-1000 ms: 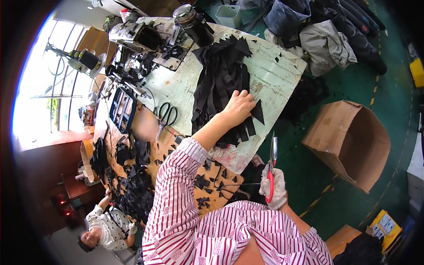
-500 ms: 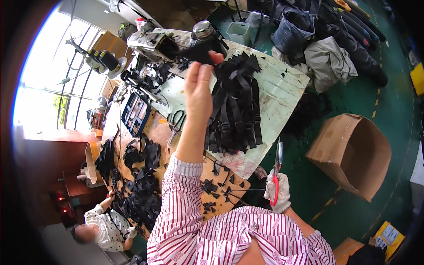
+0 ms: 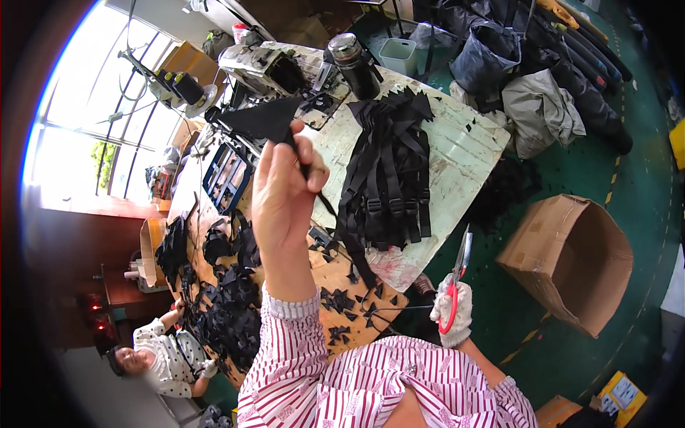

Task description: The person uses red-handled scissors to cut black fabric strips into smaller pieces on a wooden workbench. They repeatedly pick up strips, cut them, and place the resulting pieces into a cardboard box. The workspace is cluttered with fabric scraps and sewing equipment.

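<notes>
My left hand [image 3: 285, 192], bare, is raised over the table with its fingers closed on a black triangular fabric piece [image 3: 260, 120]. A dark strap trails from the fingers toward the table, beside a pile of black webbing straps with buckles [image 3: 389, 171]. My right hand [image 3: 451, 314] wears a white knit glove and is low beside the table's right edge. It grips red-handled scissors [image 3: 464, 257], blades pointing up and away from me. Small black fabric triangles [image 3: 337, 299] are scattered on the wooden tabletop near me.
A dark steel flask [image 3: 353, 68] stands on the far part of the pale table [image 3: 457, 157]. Black fabric scraps [image 3: 221, 314] cover the left side. On the green floor to the right lies an open cardboard box [image 3: 528, 250]. Another person [image 3: 168, 357] sits at the lower left.
My left hand has moved left and closer to me with the black fabric piece, which now shows its triangular shape. The flask and strap pile are less covered. My right hand stays nearly still.
</notes>
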`<action>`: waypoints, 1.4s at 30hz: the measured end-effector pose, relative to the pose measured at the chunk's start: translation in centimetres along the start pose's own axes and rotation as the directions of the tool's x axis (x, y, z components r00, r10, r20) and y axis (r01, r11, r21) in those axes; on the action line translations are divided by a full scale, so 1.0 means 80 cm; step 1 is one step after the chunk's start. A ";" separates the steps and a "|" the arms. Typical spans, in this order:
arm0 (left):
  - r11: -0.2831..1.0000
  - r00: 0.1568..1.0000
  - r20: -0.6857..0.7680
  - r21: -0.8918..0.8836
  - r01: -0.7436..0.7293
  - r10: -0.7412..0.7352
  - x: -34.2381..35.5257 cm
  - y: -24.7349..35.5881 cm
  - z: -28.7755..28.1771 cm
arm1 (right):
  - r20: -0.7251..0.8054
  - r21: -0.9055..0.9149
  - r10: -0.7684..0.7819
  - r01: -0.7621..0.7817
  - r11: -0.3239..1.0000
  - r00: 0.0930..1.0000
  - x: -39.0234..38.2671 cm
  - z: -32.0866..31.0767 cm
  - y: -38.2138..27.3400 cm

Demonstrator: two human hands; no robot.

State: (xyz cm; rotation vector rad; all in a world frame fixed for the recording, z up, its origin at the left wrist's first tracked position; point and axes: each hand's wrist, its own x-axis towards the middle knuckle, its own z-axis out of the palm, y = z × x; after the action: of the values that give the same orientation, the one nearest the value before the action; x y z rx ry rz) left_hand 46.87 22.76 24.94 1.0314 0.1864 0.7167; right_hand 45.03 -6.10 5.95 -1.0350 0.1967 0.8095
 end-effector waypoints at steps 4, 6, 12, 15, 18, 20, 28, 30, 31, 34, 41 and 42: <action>0.973 0.975 -0.198 0.184 0.140 -0.103 0.081 -0.071 -0.018 | -0.020 -0.047 -0.030 0.029 0.998 0.999 0.000 -0.008 0.004; 0.936 0.974 -0.196 0.307 0.173 -0.116 0.125 -0.124 -0.077 | 0.010 -0.047 -0.035 0.036 0.998 0.999 -0.010 -0.002 0.003; 0.267 0.975 -0.211 0.945 0.187 0.066 0.144 -0.291 -0.187 | 0.016 -0.047 -0.049 0.050 0.998 0.999 -0.009 -0.012 0.006; 0.235 0.971 -0.107 0.970 0.055 0.212 0.108 -0.284 -0.160 | 0.028 -0.118 -0.054 0.057 0.991 0.998 -0.005 -0.024 0.004; 0.272 0.966 -0.117 0.961 0.051 0.231 0.078 -0.244 -0.164 | 0.057 -0.226 -0.103 0.113 0.968 0.993 -0.008 -0.025 -0.001; 0.259 0.969 -0.131 0.963 0.074 0.210 0.059 -0.217 -0.169 | 0.058 -0.119 -0.038 0.044 0.992 0.998 -0.007 -0.027 0.000; 0.434 0.954 -0.257 0.885 0.168 0.155 -0.064 -0.167 -0.173 | 0.145 -0.165 0.038 -0.013 0.986 0.989 -0.003 -0.001 0.003; 0.377 0.958 -0.237 0.912 0.162 0.160 -0.094 -0.171 -0.164 | 0.149 -0.185 0.064 -0.035 0.982 0.987 -0.002 0.000 0.010; 0.380 0.957 -0.245 0.909 0.171 0.157 -0.105 -0.174 -0.159 | 0.150 -0.200 0.077 -0.046 0.979 0.986 -0.002 0.002 0.011; 0.363 0.973 -0.120 0.931 0.042 0.196 -0.117 -0.190 -0.138 | 0.151 -0.198 0.108 -0.077 0.977 0.983 -0.002 0.009 0.011; -0.153 0.998 0.025 0.988 -0.016 0.060 -0.088 -0.212 -0.100 | 0.167 -0.244 0.056 -0.013 0.970 0.984 -0.005 0.011 0.013; -0.200 0.999 0.021 0.980 -0.012 0.039 -0.087 -0.217 -0.103 | 0.169 -0.233 0.080 -0.039 0.972 0.982 -0.005 0.009 0.014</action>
State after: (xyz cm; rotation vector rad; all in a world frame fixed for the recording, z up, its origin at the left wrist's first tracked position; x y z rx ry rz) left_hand 45.65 18.94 4.87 2.6957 0.9054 0.4788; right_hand 43.83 -5.43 5.79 -1.1702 -0.0185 0.9913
